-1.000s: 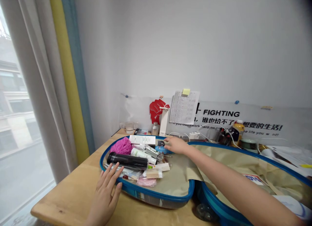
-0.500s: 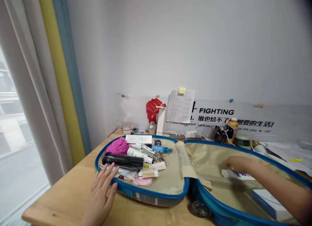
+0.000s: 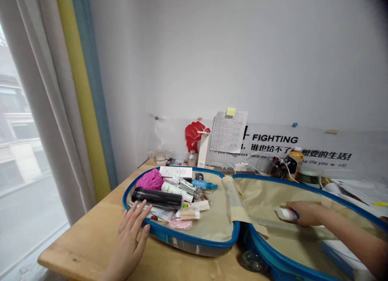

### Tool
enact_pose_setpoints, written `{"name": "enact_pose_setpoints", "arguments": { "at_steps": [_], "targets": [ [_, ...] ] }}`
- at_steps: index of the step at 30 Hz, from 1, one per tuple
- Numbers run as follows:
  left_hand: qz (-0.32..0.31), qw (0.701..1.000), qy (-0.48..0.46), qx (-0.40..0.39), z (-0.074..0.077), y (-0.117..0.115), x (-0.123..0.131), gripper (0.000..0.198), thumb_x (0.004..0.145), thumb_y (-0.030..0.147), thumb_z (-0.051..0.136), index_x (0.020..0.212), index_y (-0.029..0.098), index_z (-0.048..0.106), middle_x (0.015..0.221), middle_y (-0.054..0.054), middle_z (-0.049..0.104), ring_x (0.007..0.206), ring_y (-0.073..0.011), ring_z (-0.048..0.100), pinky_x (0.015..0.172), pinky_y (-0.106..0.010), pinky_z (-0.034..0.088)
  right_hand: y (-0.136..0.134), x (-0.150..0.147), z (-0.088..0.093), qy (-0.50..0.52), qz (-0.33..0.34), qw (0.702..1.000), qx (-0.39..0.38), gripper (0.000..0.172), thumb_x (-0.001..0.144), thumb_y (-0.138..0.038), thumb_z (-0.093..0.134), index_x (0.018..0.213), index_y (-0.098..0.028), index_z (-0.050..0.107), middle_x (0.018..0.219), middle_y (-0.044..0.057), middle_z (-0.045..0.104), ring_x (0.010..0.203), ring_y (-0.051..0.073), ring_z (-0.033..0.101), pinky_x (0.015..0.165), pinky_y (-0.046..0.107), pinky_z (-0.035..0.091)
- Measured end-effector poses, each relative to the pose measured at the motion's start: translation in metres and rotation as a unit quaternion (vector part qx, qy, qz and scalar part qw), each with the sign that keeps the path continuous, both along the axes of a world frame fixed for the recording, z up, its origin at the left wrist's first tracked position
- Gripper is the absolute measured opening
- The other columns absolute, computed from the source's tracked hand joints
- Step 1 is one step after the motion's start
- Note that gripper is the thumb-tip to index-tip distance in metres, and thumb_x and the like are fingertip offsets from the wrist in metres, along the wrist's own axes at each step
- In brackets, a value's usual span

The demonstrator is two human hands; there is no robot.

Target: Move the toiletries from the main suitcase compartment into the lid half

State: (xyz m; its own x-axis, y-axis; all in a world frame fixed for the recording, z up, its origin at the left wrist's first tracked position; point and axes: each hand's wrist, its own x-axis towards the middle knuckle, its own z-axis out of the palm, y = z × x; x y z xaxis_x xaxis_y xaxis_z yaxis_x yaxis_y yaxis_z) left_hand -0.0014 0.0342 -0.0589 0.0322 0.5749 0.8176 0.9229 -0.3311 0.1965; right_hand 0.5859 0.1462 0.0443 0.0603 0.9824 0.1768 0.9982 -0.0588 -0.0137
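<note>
An open blue suitcase [image 3: 239, 234] with a beige lining lies flat on the wooden table. My left hand [image 3: 131, 232] rests on the near left rim of its left half, fingers spread and holding nothing. Close to those fingertips are a black cylinder [image 3: 157, 198] and a clear-wrapped packet with coloured print. Over the right half, my right hand [image 3: 307, 213] is closed around a white tube [image 3: 285, 214] with blue print; its far end is hidden by the fingers. Near my right forearm sits a white and blue box [image 3: 342, 256], partly covered by the arm.
The left half also holds a magenta mesh puff [image 3: 150, 180], a white box [image 3: 176, 172], a blue bottle [image 3: 203, 184], a white tube [image 3: 176, 191] and cotton swabs [image 3: 188, 213]. Behind stand a lamp [image 3: 203, 149], a yellow bottle [image 3: 296, 157], cables and a wall banner [image 3: 169, 135].
My right hand has closed around the white tube, which lay under its fingers before, and turned it. My left hand stays on the rim. The view has shifted slightly left.
</note>
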Motion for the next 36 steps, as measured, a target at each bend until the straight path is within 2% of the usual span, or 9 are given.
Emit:
{"name": "enact_pose_setpoints", "arguments": {
  "at_steps": [3,7,10,13,16,19,23,31,36],
  "targets": [
    [0.001,1.000,-0.003,-0.007,0.000,0.000,-0.001,0.046,0.101,0.031,0.046,0.146,0.032,0.055,0.152,-0.004,0.057,0.148,-0.0267,0.044,0.125,-0.053,0.030,0.003,-0.011,0.028,0.015,0.043,0.997,-0.054,0.019,0.073,-0.006,0.072,0.075,-0.024,0.066,0.079,0.005,0.070,0.075,0.020,0.066,0.074,0.033,0.050],
    [-0.004,1.000,-0.003,-0.007,0.001,0.000,-0.001,0.046,0.101,0.030,0.046,0.147,0.033,0.055,0.153,-0.004,0.057,0.148,-0.0265,0.043,0.125,-0.053,0.032,0.010,-0.045,0.073,0.051,0.102,0.993,-0.016,0.026,0.081,-0.020,0.057,0.103,-0.023,0.069,0.102,0.015,0.073,0.089,0.029,0.069,0.078,0.038,0.050],
    [-0.001,1.000,-0.006,-0.008,0.001,-0.001,0.001,0.046,0.101,0.030,0.046,0.146,0.033,0.055,0.152,-0.004,0.058,0.149,-0.0265,0.043,0.125,-0.053,0.031,0.012,-0.093,0.099,0.076,0.149,0.986,0.012,0.044,0.087,-0.032,0.047,0.126,-0.018,0.063,0.121,0.017,0.068,0.101,0.030,0.067,0.087,0.039,0.050],
    [-0.001,1.000,-0.007,-0.010,0.002,-0.002,0.002,0.045,0.101,0.030,0.046,0.145,0.032,0.056,0.152,-0.004,0.057,0.149,-0.0266,0.042,0.125,-0.053,0.031,0.010,-0.156,0.111,0.097,0.225,0.970,-0.003,0.051,0.088,-0.038,0.047,0.134,-0.020,0.060,0.132,0.013,0.065,0.116,0.029,0.063,0.102,0.038,0.046],
    [-0.003,1.000,-0.006,-0.009,0.003,-0.003,0.002,0.044,0.102,0.030,0.046,0.144,0.032,0.057,0.153,-0.004,0.057,0.149,-0.0266,0.042,0.124,-0.053,0.032,0.008,-0.225,0.106,0.112,0.303,0.945,-0.049,0.052,0.087,-0.041,0.057,0.136,-0.025,0.060,0.132,0.008,0.067,0.116,0.026,0.064,0.101,0.035,0.048],
    [-0.002,1.000,-0.005,-0.008,0.002,-0.002,0.001,0.044,0.102,0.030,0.046,0.144,0.031,0.058,0.153,-0.004,0.057,0.148,-0.0266,0.043,0.124,-0.052,0.034,0.010,-0.285,0.090,0.119,0.334,0.931,-0.085,0.053,0.087,-0.041,0.066,0.136,-0.023,0.057,0.119,0.008,0.071,0.102,0.023,0.068,0.092,0.035,0.053],
    [0.000,1.000,0.003,-0.008,0.003,-0.002,0.001,0.044,0.102,0.029,0.046,0.144,0.031,0.057,0.152,-0.005,0.058,0.148,-0.0261,0.043,0.123,-0.050,0.036,0.019,-0.332,0.068,0.120,0.353,0.922,-0.102,0.040,0.093,-0.042,0.068,0.124,-0.018,0.061,0.112,0.007,0.068,0.098,0.020,0.065,0.091,0.042,0.054],
    [0.003,1.000,0.001,-0.005,0.004,-0.001,0.003,0.045,0.102,0.029,0.045,0.145,0.031,0.056,0.152,-0.004,0.058,0.148,-0.0267,0.043,0.123,-0.052,0.034,0.024,-0.344,0.056,0.153,0.405,0.892,-0.126,0.027,0.098,-0.041,0.063,0.107,-0.016,0.067,0.107,0.005,0.069,0.096,0.017,0.065,0.091,0.040,0.055],
    [-0.001,1.000,0.003,-0.012,0.002,-0.002,0.001,0.046,0.101,0.029,0.046,0.147,0.032,0.053,0.154,-0.004,0.055,0.149,-0.0271,0.042,0.124,-0.053,0.034,0.025,-0.327,0.067,0.171,0.392,0.898,-0.103,0.023,0.095,-0.039,0.066,0.101,-0.017,0.069,0.109,0.005,0.070,0.102,0.018,0.065,0.097,0.042,0.052]
  ]
}}
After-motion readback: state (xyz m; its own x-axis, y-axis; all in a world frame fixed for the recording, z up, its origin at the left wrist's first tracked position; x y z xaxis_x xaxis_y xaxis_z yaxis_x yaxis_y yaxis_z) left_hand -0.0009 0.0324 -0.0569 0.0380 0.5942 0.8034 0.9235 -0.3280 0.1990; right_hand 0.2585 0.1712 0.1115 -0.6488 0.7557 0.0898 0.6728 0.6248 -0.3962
